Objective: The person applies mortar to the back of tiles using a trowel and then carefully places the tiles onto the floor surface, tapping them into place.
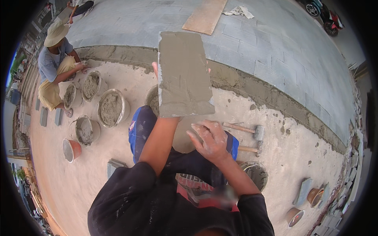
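Note:
A rectangular slab [186,72], its top coated in smooth wet grey mortar, is raised in front of me. My left hand [155,69] holds it from underneath; fingertips show at both side edges and the palm is hidden. My right hand [208,141] is just below the slab's near edge, apart from it, with fingers spread, slightly bent and smeared with grey. Behind the slab a bucket of mortar [151,95] is partly hidden. Two mallets [258,132] lie to the right of my knee.
A co-worker [55,59] in a sun hat squats at left among mortar buckets [112,107]. A mortar strip [275,98] borders grey paving [275,51], where a board [201,15] lies. Slabs [303,190] and small buckets are at lower right. Another person [78,8] and scooters [327,19] are farther back.

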Demonstrator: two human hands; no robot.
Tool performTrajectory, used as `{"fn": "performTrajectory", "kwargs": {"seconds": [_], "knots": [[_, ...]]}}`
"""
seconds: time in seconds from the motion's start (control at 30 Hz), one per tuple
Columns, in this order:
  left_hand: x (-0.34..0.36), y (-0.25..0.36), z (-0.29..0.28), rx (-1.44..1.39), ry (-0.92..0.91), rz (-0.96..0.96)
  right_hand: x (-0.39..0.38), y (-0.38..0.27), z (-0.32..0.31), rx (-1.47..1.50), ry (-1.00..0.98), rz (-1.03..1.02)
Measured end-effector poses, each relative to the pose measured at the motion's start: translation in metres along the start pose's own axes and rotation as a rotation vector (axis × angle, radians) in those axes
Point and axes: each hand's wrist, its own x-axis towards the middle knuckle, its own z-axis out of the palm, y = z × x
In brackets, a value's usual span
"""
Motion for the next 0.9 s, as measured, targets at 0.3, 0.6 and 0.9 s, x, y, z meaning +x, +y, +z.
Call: {"fn": "performTrajectory", "kwargs": {"seconds": [0.3,0.6,0.9], "knots": [[0.073,0.107,-0.042,-0.077,-0.092,0.036,0.078,0.005,0.114,-0.047,0.228,-0.052],[0.149,0.196,-0.064,-0.082,-0.112,0.0,0.202,0.008,0.15,-0.107,0.295,-0.203],[0.26,0.265,-0.112,-0.092,-0.231,0.034,0.322,0.018,0.107,-0.412,0.154,-0.374]]}}
